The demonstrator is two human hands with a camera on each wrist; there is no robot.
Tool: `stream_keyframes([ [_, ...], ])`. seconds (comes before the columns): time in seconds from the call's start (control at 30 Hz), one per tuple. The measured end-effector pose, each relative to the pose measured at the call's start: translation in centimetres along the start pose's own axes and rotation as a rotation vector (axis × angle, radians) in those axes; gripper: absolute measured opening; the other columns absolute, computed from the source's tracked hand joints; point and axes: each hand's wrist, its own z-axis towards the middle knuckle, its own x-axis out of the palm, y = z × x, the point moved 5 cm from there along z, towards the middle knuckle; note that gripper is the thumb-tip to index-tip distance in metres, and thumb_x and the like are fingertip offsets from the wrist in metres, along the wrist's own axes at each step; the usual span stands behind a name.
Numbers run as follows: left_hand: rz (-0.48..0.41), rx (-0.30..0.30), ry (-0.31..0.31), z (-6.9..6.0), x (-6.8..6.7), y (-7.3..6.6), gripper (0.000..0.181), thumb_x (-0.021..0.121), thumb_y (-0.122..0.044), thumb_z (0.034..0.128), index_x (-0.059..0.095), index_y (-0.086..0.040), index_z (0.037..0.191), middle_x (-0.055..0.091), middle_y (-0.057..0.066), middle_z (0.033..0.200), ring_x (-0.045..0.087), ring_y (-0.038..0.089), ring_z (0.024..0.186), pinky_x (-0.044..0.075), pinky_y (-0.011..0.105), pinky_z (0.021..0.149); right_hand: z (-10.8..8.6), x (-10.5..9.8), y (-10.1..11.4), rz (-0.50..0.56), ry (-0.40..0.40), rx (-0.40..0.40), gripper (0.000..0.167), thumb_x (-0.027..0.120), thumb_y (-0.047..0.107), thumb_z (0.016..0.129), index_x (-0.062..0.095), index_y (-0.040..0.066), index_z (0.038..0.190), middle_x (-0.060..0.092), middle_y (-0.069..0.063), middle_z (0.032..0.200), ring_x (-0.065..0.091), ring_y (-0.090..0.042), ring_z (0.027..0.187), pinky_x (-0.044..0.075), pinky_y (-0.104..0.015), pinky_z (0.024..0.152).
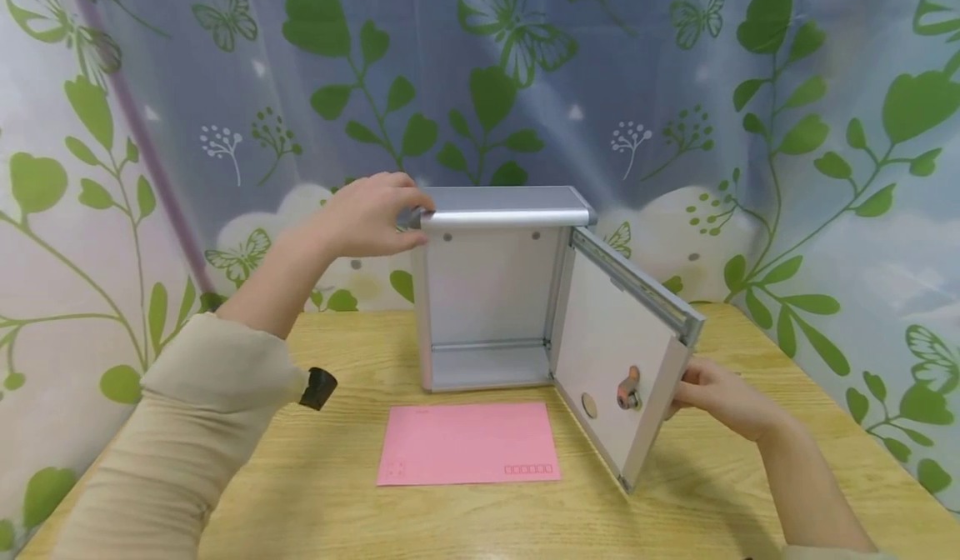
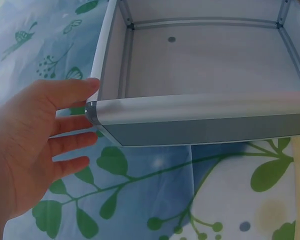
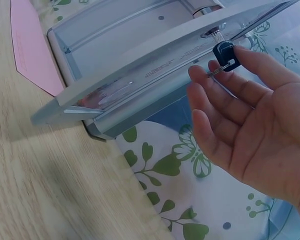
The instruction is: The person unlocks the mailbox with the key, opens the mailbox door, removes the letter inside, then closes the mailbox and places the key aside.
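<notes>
A silver-edged mailbox [image 1: 506,204] stands on the table with its front door [image 1: 611,314] swung out to the right. At the box's upper left corner, my left hand [image 1: 373,217] holds the edge, thumb at the front and fingers behind. My right hand [image 1: 723,397] is at the outer face of the door. In the right wrist view, its thumb and index finger pinch a black-headed key [image 3: 224,54] that sits in the door's lock, a small ring hanging from it. The lock's cam [image 1: 628,389] shows on the door's inner face. Nothing lies inside the box.
A pink envelope [image 1: 468,443] lies flat on the wooden table [image 1: 315,493] in front of the box. Behind stands a curtain [image 1: 420,60] printed with leaves and butterflies. The open door juts toward the table's front.
</notes>
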Motion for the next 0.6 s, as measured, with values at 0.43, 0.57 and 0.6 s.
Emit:
stream_keyframes([
  [0.43,-0.062,-0.066,0.057,1.1,-0.2,-0.7,0.027,0.058,-0.030,0.0895,0.060,-0.007,0.102,0.054,0.006,0.096,0.047,0.022,0.085,0.040,0.036,0.074,1.5,1.6,1.0,-0.029,0.043,0.045,0.029,0.043,0.001,0.096,0.061,0.015,0.114,0.065,-0.002,0.099,0.061,-0.017,0.085,0.051,-0.033,0.074],
  [0.57,-0.049,-0.074,0.052,1.4,0.0,-0.7,0.026,0.057,-0.029,0.0899,0.061,-0.007,0.104,0.054,0.006,0.097,0.048,0.022,0.086,0.041,0.036,0.075,2.3,2.5,1.5,-0.061,0.085,0.025,0.027,0.043,0.001,0.096,0.059,0.008,0.117,0.065,-0.006,0.100,0.061,-0.022,0.084,0.051,-0.034,0.073],
  [0.6,-0.039,-0.075,0.052,1.5,0.0,-0.7,0.026,0.057,-0.028,0.0902,0.061,-0.007,0.105,0.054,0.006,0.097,0.048,0.022,0.086,0.042,0.036,0.074,2.5,2.7,1.6,-0.065,0.099,0.020,0.026,0.042,0.001,0.097,0.058,0.006,0.116,0.064,-0.007,0.100,0.061,-0.023,0.084,0.051,-0.035,0.072],
])
